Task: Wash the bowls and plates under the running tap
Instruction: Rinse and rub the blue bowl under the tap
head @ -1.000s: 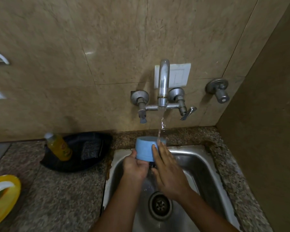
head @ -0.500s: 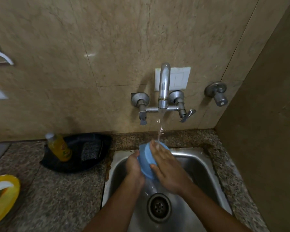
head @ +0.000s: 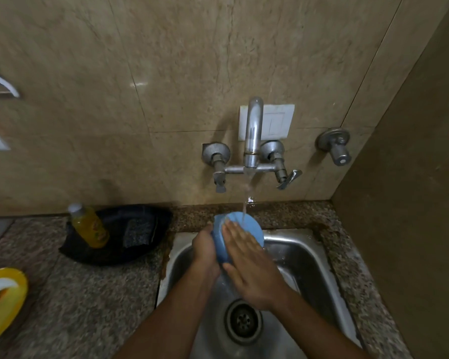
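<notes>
A small blue bowl is held over the steel sink, tipped on its side with its base turned to the right. Water from the wall tap lands on that base. My left hand grips the bowl from the left, its fingers hidden behind it. My right hand lies flat against the bowl's base, fingers stretched out and together. A yellow plate with food residue sits at the left edge of the counter.
A black tray on the granite counter holds a yellow soap bottle and a dark scrub pad. The sink drain lies below my hands. A side wall closes the right. A second valve sticks out of the back wall.
The bowl went from nearly upright to tipped on its side, base towards my right palm. My right hand slid across the base. The camera moved a little closer.
</notes>
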Demonstrator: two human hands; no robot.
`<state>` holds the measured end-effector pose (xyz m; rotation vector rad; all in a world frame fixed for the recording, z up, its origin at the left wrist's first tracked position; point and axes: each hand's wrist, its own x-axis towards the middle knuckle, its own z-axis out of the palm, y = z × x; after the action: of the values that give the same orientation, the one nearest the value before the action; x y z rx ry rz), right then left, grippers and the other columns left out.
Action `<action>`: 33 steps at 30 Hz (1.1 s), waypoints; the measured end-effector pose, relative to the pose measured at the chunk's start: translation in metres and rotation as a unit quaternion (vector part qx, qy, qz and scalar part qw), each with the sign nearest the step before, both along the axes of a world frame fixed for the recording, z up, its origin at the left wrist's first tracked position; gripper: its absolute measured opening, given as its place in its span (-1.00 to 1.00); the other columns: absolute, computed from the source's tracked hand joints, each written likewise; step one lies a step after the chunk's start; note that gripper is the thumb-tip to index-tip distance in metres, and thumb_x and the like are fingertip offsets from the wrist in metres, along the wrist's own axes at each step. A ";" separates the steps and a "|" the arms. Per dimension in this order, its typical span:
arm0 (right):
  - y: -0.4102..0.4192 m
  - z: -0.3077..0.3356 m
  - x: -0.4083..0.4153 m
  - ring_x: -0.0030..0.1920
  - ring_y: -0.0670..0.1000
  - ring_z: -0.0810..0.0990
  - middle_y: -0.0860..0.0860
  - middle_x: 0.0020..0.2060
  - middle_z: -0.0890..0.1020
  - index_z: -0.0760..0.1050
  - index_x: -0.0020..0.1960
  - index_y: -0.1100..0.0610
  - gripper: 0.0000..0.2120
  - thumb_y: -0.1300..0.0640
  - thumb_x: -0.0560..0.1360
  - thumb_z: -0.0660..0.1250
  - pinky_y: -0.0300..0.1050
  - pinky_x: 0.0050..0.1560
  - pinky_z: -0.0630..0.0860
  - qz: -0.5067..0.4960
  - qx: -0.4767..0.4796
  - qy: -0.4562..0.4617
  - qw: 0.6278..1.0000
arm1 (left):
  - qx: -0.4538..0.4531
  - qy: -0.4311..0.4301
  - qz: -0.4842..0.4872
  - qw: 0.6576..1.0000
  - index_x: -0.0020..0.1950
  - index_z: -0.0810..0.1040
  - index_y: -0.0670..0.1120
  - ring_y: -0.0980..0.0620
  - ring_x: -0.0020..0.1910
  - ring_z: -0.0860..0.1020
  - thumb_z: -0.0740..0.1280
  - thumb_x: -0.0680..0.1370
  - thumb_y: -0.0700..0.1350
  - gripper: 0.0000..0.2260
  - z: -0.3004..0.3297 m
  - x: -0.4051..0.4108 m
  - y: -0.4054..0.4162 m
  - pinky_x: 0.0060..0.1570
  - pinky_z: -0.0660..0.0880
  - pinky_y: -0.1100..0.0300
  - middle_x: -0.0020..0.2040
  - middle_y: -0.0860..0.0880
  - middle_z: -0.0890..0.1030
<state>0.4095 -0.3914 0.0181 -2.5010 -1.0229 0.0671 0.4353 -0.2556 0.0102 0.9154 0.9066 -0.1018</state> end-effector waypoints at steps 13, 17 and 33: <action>-0.046 -0.014 0.017 0.56 -0.02 0.06 -0.18 0.55 0.08 0.03 0.52 -0.29 -0.49 -0.27 0.58 -0.03 0.07 0.45 0.26 -0.209 0.202 0.195 0.937 | 0.072 -0.028 -0.054 0.996 0.07 0.68 -0.10 -0.26 0.07 0.61 0.22 0.43 0.24 -0.51 -0.008 0.000 -0.001 0.19 0.49 -0.24 0.04 -0.21 0.68; -0.036 0.010 0.031 -0.01 0.04 0.59 0.05 0.10 0.60 0.51 0.19 -0.01 -0.71 -0.05 0.66 0.07 -0.02 -0.16 0.53 -0.378 0.473 0.446 0.659 | 0.142 -0.091 -0.145 0.975 0.07 0.66 -0.03 -0.17 0.00 0.65 0.25 0.57 0.15 -0.68 0.002 -0.003 -0.006 0.07 0.57 -0.11 -0.01 -0.11 0.70; -0.021 0.002 0.025 0.16 0.28 0.59 0.24 0.13 0.63 0.46 0.32 0.15 -0.62 0.17 0.52 0.19 0.31 0.22 0.49 -0.326 0.473 0.585 0.573 | 0.456 -0.318 -0.327 0.764 0.14 0.65 0.00 0.15 0.37 0.36 0.52 0.38 -0.16 -0.66 -0.007 -0.038 0.037 0.32 0.38 0.29 0.40 0.04 0.32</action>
<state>0.4345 -0.4127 0.0199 -1.1273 0.4289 0.6413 0.3975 -0.2189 0.0029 2.0092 -0.1167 0.0744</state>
